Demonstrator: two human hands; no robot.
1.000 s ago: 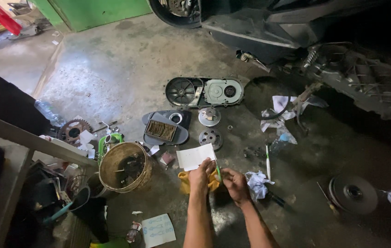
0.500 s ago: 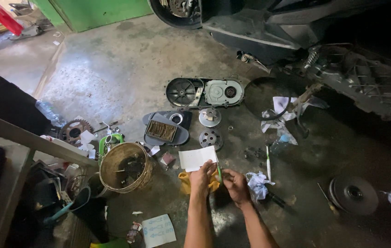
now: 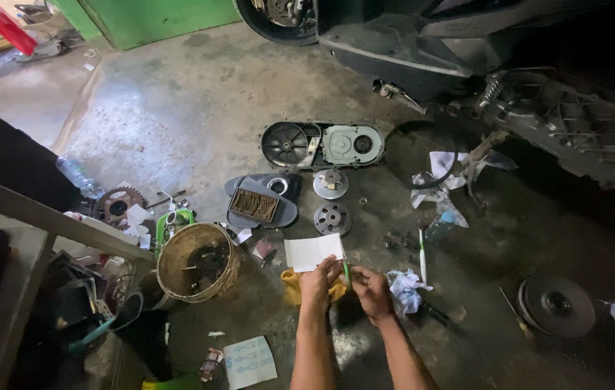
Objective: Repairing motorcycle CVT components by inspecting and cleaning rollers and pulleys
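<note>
Both hands sit as before, barely shifted, low over the oily concrete floor [image 3: 177,123].
Head view: left hand [image 3: 320,280] and right hand [image 3: 370,287] together pinch a thin green stick [image 3: 346,271] above a yellow rag [image 3: 294,285], just beside a white paper [image 3: 312,252] and a round basket [image 3: 199,261].

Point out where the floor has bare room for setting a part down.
Bare concrete lies between the green door and the long engine cover. It is crowded around the hands: white card, yellow cloth, woven basket, round metal discs.
</note>
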